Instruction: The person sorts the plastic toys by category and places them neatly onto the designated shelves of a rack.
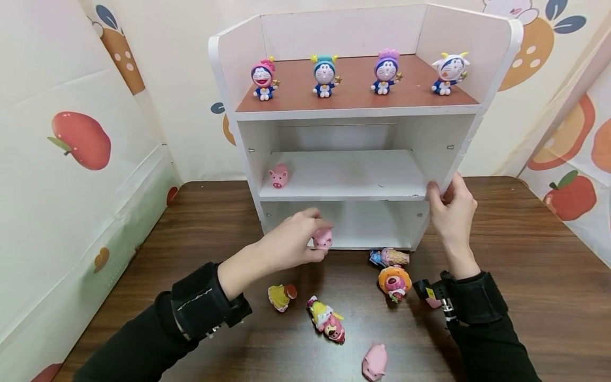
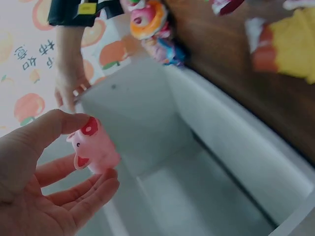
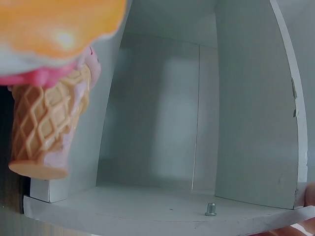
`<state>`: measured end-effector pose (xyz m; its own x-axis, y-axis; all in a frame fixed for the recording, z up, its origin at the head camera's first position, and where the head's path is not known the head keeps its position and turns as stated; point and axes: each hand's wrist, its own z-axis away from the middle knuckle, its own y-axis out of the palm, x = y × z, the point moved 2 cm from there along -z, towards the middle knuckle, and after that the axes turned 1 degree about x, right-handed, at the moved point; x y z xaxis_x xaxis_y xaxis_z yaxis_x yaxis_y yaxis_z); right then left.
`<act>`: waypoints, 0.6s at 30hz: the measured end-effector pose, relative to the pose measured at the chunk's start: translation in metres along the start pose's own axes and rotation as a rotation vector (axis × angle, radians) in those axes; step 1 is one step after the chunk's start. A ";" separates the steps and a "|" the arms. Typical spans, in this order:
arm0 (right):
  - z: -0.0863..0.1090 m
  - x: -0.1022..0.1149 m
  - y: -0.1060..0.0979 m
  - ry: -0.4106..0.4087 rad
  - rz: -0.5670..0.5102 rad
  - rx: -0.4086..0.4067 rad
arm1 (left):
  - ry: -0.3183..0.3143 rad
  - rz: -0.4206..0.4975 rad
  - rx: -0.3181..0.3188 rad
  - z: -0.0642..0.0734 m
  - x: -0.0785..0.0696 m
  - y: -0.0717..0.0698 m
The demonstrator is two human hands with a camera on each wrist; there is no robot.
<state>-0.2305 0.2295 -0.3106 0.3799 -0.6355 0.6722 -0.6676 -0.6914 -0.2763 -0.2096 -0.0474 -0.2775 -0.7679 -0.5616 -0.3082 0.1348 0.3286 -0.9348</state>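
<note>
My left hand (image 1: 290,241) pinches a small pink pig figurine (image 1: 323,240) between thumb and fingers, in front of the lowest compartment of a white toy shelf (image 1: 348,175). In the left wrist view the pig (image 2: 97,147) shows a red snout by one fingertip, with the other fingertips at its far end. My right hand (image 1: 452,215) grips the shelf's right side panel, thumb on the front edge near the middle board. Only part of that hand shows in the right wrist view. A second pink pig (image 1: 279,175) stands at the left of the middle board.
Four cat figurines line the brown top board, one in a pink hat (image 1: 263,79). On the wooden table (image 1: 210,228) lie a yellow-skirted figure (image 1: 281,297), a yellow-and-pink figure (image 1: 326,320), an orange-rimmed figure (image 1: 394,282), an ice-cream-cone figure (image 3: 47,125) and another pink pig (image 1: 374,362).
</note>
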 end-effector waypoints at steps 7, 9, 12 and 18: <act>0.000 0.000 0.000 0.001 0.003 -0.004 | -0.026 -0.055 -0.040 -0.012 -0.007 -0.026; 0.000 0.000 0.000 0.002 0.001 -0.004 | -0.027 -0.054 -0.054 -0.017 -0.008 -0.032; 0.000 0.000 0.000 0.001 -0.002 -0.003 | -0.041 -0.056 -0.069 -0.024 -0.007 -0.038; 0.000 0.000 0.000 -0.002 -0.012 0.000 | -0.083 -0.057 -0.091 -0.042 -0.003 -0.046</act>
<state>-0.2305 0.2297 -0.3107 0.3890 -0.6280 0.6740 -0.6630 -0.6988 -0.2684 -0.2396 -0.0290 -0.2266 -0.7176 -0.6413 -0.2718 0.0317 0.3598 -0.9325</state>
